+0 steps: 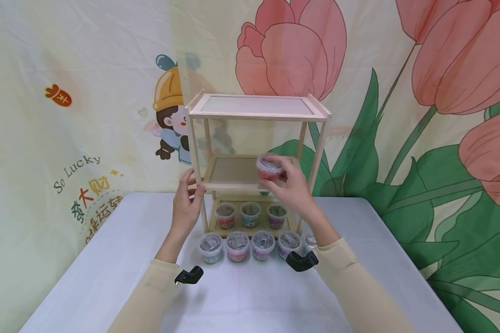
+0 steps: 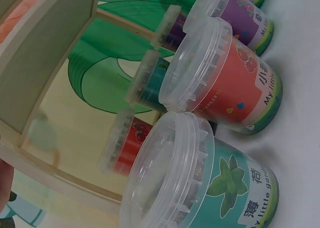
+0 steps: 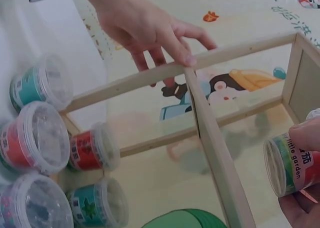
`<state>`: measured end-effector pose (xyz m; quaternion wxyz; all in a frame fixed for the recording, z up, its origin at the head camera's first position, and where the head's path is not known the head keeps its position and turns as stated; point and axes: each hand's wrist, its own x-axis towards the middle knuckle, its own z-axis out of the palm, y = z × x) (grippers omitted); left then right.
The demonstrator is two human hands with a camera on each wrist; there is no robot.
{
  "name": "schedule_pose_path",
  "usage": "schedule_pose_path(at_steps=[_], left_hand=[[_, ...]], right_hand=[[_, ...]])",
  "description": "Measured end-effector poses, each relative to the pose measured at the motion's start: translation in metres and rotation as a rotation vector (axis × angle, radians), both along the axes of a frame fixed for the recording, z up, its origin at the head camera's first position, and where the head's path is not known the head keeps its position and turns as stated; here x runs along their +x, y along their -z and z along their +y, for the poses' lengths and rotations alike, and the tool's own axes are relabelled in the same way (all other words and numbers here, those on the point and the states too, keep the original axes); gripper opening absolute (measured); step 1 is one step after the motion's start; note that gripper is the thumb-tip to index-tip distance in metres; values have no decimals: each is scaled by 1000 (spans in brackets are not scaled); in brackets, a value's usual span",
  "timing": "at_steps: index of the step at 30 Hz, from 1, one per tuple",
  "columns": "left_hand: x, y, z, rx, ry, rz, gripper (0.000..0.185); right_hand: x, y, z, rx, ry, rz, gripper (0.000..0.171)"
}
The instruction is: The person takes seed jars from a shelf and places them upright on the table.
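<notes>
A three-tier wooden shelf (image 1: 258, 108) stands at the back of the table. My left hand (image 1: 188, 196) holds its front left post (image 3: 212, 138) at middle-shelf height, with fingers on both sides of the corner (image 3: 150, 33). My right hand (image 1: 289, 185) grips a small red-labelled tub with a clear lid (image 1: 268, 169) at the front right of the middle shelf (image 1: 233, 171). In the right wrist view the tub (image 3: 292, 163) is pinched between my fingertips (image 3: 306, 135) beside the post.
Three tubs (image 1: 250, 214) stand on the bottom shelf. Several more lidded tubs (image 1: 237, 246) form a row on the white table (image 1: 108, 277) in front of it; a teal mint one (image 2: 200, 183) and a red one (image 2: 225, 83) lie closest to my left wrist. A flowered backdrop hangs behind.
</notes>
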<state>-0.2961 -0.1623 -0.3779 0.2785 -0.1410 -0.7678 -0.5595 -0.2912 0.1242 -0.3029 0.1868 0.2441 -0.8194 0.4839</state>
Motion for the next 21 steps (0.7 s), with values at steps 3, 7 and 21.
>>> schedule_pose_path(at_steps=[3, 7, 21], left_hand=[[0, 0, 0, 0, 1, 1, 56], [0, 0, -1, 0, -6, 7, 56], [0, -1, -1, -9, -6, 6, 55]], right_hand=[[8, 0, -6, -19, -48, 8, 61], [16, 2, -13, -26, -87, 17, 61], [39, 23, -25, 5, -93, 40, 61]])
